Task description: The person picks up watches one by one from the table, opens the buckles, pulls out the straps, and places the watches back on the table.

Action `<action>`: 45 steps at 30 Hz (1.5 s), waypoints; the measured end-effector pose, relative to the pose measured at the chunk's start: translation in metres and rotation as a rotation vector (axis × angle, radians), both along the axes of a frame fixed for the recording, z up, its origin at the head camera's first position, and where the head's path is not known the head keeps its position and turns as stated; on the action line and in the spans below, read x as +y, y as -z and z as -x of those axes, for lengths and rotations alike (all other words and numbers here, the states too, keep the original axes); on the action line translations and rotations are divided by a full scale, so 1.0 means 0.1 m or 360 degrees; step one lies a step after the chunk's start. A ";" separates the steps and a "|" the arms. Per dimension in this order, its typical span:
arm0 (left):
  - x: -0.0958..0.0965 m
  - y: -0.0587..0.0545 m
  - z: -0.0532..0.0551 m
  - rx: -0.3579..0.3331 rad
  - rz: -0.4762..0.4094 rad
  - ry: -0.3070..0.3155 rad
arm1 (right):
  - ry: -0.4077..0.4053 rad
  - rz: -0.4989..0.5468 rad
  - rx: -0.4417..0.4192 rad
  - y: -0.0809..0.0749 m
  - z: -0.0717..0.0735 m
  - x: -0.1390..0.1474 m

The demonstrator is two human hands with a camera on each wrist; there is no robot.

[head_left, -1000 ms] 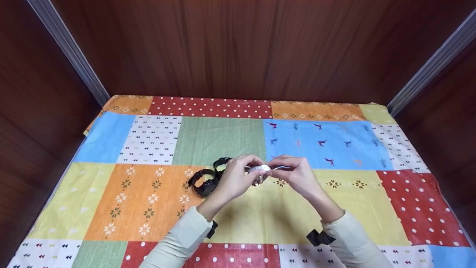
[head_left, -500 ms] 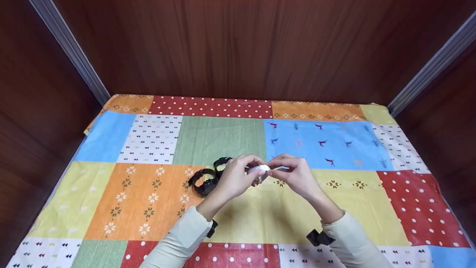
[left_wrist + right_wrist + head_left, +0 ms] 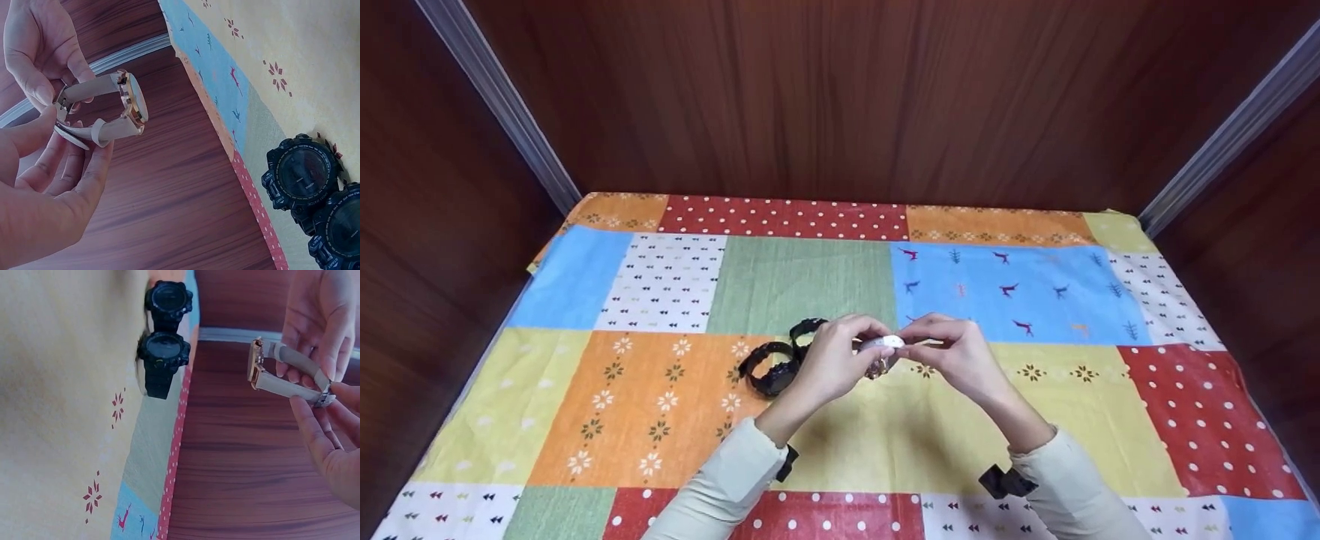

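A wristwatch [image 3: 890, 341] with a whitish strap and a rose-gold case is held up between both hands. In the left wrist view the strap [image 3: 93, 88] forms a loop, with its metal buckle [image 3: 63, 103] among the fingertips and the dial facing away. My left hand [image 3: 838, 358] pinches the strap close to the buckle. My right hand [image 3: 956, 346] pinches the buckle end from the other side, as the right wrist view also shows with the strap [image 3: 287, 387]. Fingers partly hide the buckle and the strap's tip.
Two black wristwatches, a nearer one [image 3: 771, 381] and a farther one [image 3: 344, 225], stand on their looped straps left of my left hand. A patchwork tablecloth [image 3: 660, 420] covers the table. Dark wood panels [image 3: 840, 97] enclose the back and sides.
The pale strap end that stuck out past my right fingers a second ago no longer shows there. Both hands have stayed almost in place, and the black watches have not moved.
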State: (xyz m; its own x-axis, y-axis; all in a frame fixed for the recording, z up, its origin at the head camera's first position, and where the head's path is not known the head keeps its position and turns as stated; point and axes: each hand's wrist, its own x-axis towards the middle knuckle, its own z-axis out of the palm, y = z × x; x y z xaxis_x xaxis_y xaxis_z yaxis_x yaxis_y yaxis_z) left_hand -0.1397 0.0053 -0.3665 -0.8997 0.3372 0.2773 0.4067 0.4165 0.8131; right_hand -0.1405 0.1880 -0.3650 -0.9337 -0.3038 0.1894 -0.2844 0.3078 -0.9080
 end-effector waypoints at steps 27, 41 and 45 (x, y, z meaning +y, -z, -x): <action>0.01 -0.01 -0.02 0.0064 0.0173 -0.0012 | -0.0068 -0.0115 0.0127 0.02 0.00 -0.03; 0.00 0.00 -0.01 0.0067 0.0118 -0.0001 | -0.0057 -0.0029 -0.0002 0.00 0.00 0.05; 0.01 0.01 -0.02 0.0119 0.0139 -0.0016 | -0.0065 -0.0090 0.0107 0.00 -0.01 0.02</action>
State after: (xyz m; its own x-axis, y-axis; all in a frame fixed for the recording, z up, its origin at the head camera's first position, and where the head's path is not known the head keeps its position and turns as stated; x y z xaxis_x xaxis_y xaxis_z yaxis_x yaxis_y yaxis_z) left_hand -0.1379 0.0062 -0.3674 -0.8809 0.3544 0.3138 0.4606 0.4888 0.7409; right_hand -0.1399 0.1900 -0.3653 -0.9060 -0.3535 0.2328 -0.3577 0.3451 -0.8677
